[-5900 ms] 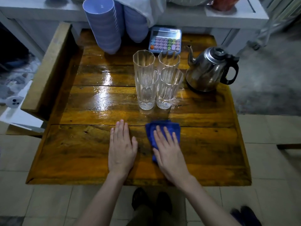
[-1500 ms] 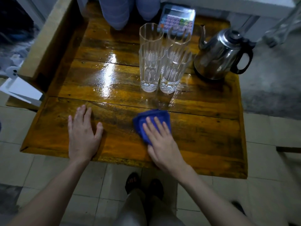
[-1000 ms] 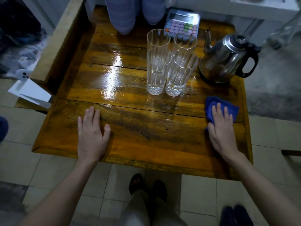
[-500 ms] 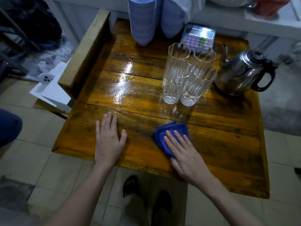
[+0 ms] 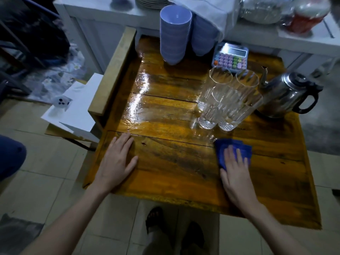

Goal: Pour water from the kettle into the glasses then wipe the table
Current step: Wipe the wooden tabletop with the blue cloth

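Wiping stage, judged from the layout: the glasses (image 5: 227,100) stand clustered at the far right of the worktop (image 5: 165,173), with the kettle (image 5: 287,94) set down just beside them on the right.

Item: blue cloth (image 5: 231,150). Location: near-right part of the worktop, just in front of the glasses and apart from them. Folded, soft and limp; likely light and absorbent, sliding easily on the glossy wood. Best handled by a flat palm pressing down rather than a pinch, so the folds stay together.

Item: right hand (image 5: 236,170). Grip state: fingers extended and spread flat over the cloth, pressing it to the wood, not curled around it.

Item: left hand (image 5: 117,161). Grip state: flat, empty, palm down on the near-left boards, apparently bracing.

Item: glasses. Four tall ribbed tumblers, touching or nearly so; water level cannot be read. Fragile and top-heavy, so strokes nearby want care.

Item: kettle. Steel body, black handle at the right, the natural hold.

Surface: wet sheen across the middle and far boards, probably yet to be wiped.

Also present: stacked blue bowls (image 5: 174,34), calculator (image 5: 230,58).
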